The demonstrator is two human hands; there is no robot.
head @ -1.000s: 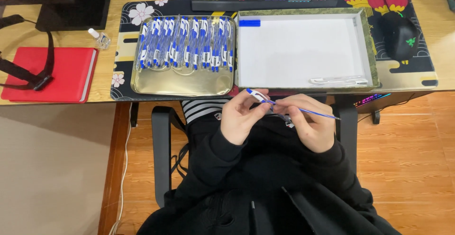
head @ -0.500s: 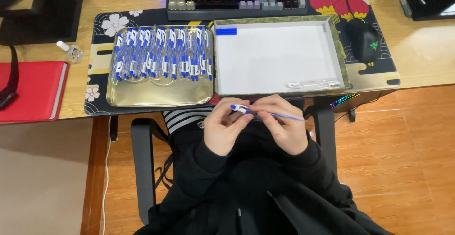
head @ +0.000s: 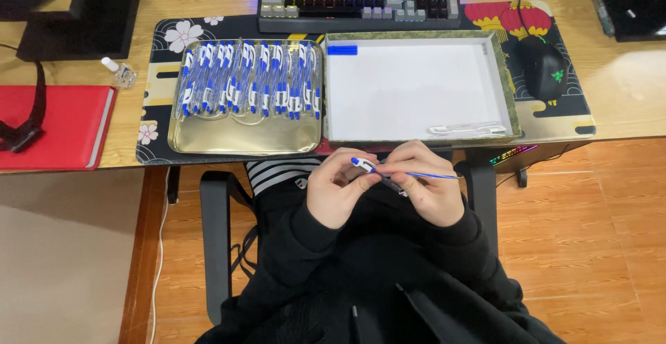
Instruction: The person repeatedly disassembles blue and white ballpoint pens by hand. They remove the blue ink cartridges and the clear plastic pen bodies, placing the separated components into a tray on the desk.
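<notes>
Progress is early: you grip one blue-and-clear plastic pen (head: 368,168) between left hand (head: 336,195) and right hand (head: 423,188) over your lap, gold metal tray (head: 243,136) remains full of pens, white shallow box (head: 499,80) holds few parts.

Black long-sleeved top with ribbed cuffs, black-and-white striped layer beneath, possibly a shirt; both hands bare.

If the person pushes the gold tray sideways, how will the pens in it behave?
The pens lie loose in a row on the smooth gold tray, so they would probably slide or roll. They look slim, likely light. The tray's raised rim should keep them in.
</notes>
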